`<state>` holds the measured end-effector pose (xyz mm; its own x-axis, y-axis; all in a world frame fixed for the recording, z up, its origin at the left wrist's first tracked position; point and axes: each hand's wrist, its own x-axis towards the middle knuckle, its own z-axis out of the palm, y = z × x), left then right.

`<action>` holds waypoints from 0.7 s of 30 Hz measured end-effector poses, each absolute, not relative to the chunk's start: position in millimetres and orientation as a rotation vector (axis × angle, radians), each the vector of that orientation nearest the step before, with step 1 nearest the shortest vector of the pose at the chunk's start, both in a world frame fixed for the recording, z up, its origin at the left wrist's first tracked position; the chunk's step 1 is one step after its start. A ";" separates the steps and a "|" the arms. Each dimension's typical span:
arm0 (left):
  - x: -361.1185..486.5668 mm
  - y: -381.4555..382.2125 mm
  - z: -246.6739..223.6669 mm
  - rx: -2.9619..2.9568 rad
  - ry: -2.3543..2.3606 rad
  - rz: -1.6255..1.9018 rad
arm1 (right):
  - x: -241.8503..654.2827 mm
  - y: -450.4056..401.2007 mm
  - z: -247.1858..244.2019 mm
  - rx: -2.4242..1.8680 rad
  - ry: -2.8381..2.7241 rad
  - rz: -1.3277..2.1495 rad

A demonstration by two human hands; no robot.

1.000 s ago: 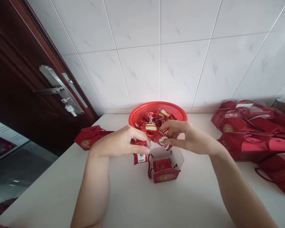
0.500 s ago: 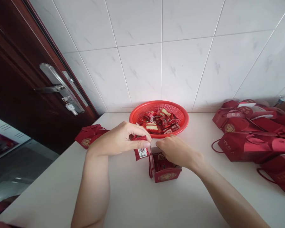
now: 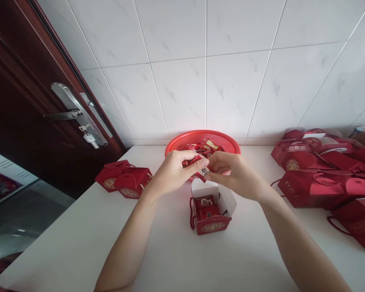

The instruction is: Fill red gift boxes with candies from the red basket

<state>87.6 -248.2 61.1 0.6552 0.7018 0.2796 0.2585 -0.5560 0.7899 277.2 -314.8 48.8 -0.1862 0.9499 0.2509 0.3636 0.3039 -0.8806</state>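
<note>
A red-and-white wrapped candy [image 3: 204,172] is pinched between my two hands, above the near rim of the red plastic basket [image 3: 174,147]. My left hand [image 3: 178,168] grips it between thumb and fingers. From the other side, my right hand [image 3: 239,174] closes on its right end; the curled fingers partly hide the grip. Just below them, a small red gift box [image 3: 213,226] stands on the white table with its white-lined flaps up. Red packets [image 3: 207,207] lie inside it. More wrapped candies [image 3: 211,144] fill the basket, partly covered by my hands.
Two closed red boxes [image 3: 134,184] stand at the table's left edge. Several more red boxes [image 3: 310,188] with cord handles crowd the right side. A tiled wall [image 3: 176,97] rises behind the basket, and a dark door [image 3: 27,81] with keys hanging from its lock is at left.
My right hand has left the box and come up to the candy. My left hand has moved right and slightly up with the candy, uncovering the box's inside and the second box at left.
</note>
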 end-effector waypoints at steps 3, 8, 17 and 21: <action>86.4 -247.2 60.9 2.014 0.714 0.749 | 284.8 -314.0 51.2 -1.185 -1.694 0.806; 81.6 -242.2 63.8 1.907 0.721 0.763 | 305.1 -321.8 63.0 -1.234 -1.613 0.578; 83.7 -245.5 57.4 2.064 0.626 0.485 | 318.2 -329.7 71.6 -1.231 -1.615 0.515; 93.3 -250.1 52.3 2.314 0.548 0.169 | 317.3 -329.6 70.1 -1.226 -1.662 0.509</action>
